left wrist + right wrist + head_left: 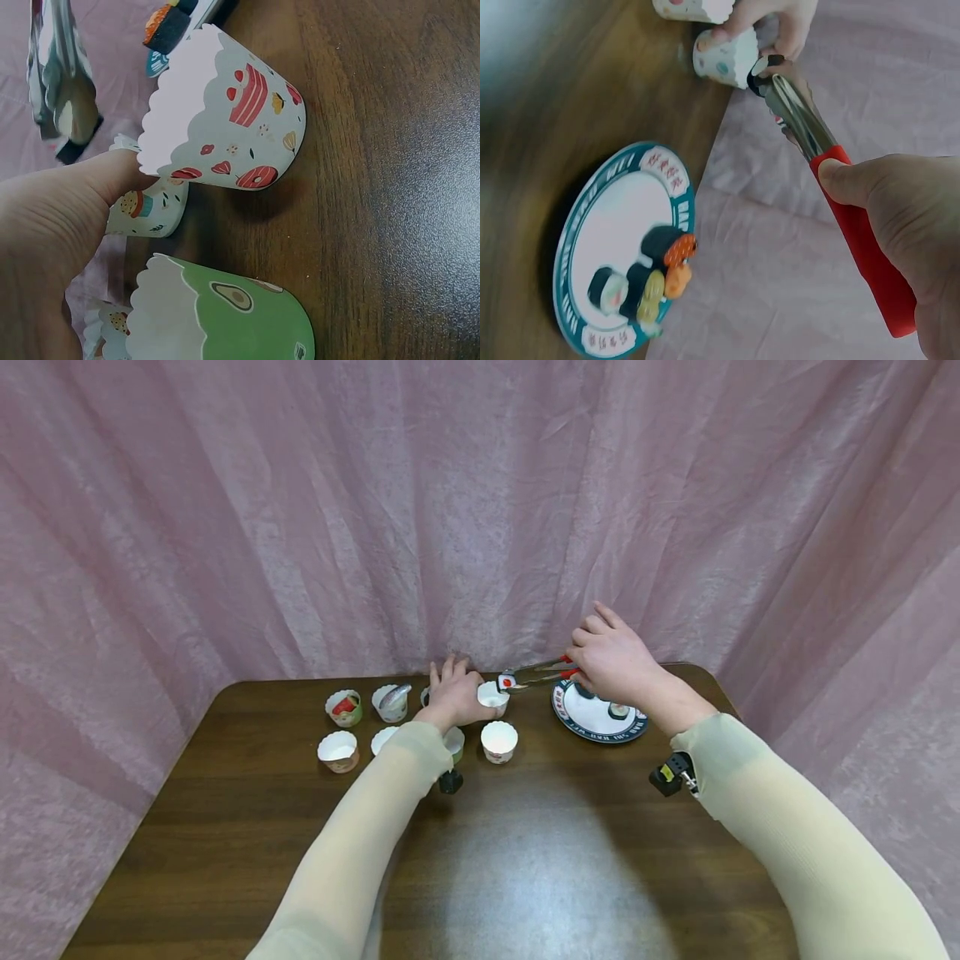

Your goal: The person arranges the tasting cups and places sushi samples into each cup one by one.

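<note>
My right hand (611, 656) grips red-handled metal tongs (806, 124). Their tips hold a piece of toy sushi roll (507, 682), white with a red centre and a dark wrap, right at the rim of a white paper baking cup (491, 697) in the back row. My left hand (453, 695) is at that cup, fingers spread, the thumb extended against its side. In the left wrist view the cup (161, 210) with a cupcake print shows below the thumb. A white cup with a cake print (259, 112) and a green avocado cup (255, 319) stand in front.
Right of the cups, a round plate (600, 737) with a dark patterned rim carries several sushi pieces (667, 244). At left, one cup (345, 718) holds something red and another (390, 707) a silvery piece. A pink curtain (480, 510) hangs behind the wooden table (262, 852).
</note>
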